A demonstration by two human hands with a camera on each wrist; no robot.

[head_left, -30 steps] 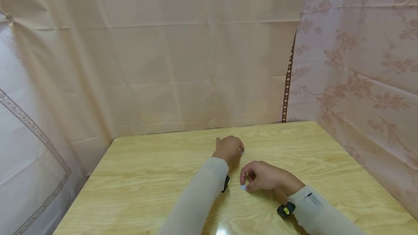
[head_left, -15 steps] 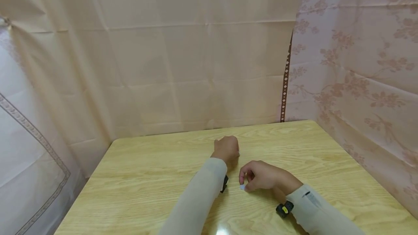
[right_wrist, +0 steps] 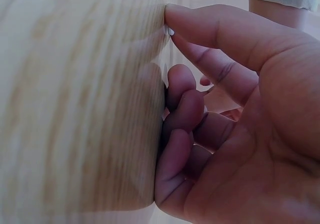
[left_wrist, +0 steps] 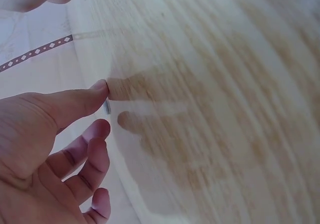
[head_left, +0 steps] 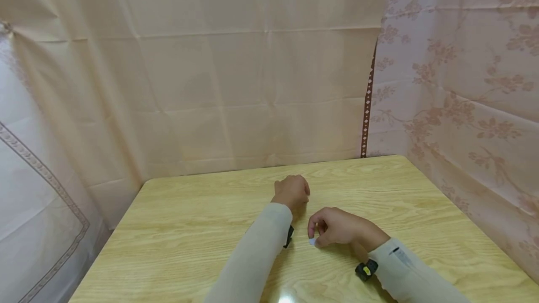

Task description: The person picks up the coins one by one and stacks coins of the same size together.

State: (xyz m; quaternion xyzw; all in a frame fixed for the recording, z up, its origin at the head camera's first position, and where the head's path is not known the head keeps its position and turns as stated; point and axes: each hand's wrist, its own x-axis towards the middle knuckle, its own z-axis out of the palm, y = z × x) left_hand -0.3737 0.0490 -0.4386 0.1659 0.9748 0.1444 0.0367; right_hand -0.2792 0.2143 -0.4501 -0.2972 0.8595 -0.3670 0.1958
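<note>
My right hand (head_left: 338,227) is low over the wooden table (head_left: 177,237), right of centre. Its thumb and index finger pinch a small, flat, whitish piece (head_left: 312,241) at the tabletop. In the right wrist view only a white sliver (right_wrist: 170,31) of that piece shows between the fingertips, and the other fingers curl against the wood. Farther back, my left hand (head_left: 291,191) rests its thumb tip at the table surface. A thin greyish edge of a small flat piece (left_wrist: 107,107) shows between its thumb and bent fingers; the head view hides this piece behind the hand.
A beige curtain (head_left: 236,83) hangs behind the table's far edge, and a flowered pink cloth (head_left: 471,106) covers the right side. Black wrist devices sit on both arms, one with a yellow mark (head_left: 367,270). A light reflection falls on the near table.
The left hand's fingers have drawn in slightly, and the pale piece visible at them one second ago is now hidden in the head view. The right hand keeps its pinch almost unmoved.
</note>
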